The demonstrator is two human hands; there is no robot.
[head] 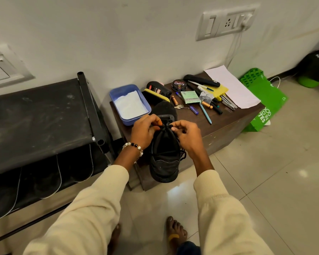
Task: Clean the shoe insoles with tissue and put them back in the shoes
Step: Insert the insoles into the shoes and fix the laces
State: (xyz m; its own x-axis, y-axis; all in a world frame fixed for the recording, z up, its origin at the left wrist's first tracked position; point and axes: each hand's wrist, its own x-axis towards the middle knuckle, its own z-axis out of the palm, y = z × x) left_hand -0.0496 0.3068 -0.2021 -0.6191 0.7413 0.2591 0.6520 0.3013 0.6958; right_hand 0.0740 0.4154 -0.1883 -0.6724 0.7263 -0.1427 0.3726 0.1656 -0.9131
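Apparently both hands, left hand (145, 130) and right hand (187, 134), pinch the laces (165, 128) of the black shoe (164, 159). It rests on the table's (228, 124) near edge, likely for steadiness.

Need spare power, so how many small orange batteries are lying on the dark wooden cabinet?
2: one orange battery beside the yellow-backed shoe brush, one among the pens right of the green notepad. Clutter may hide more.
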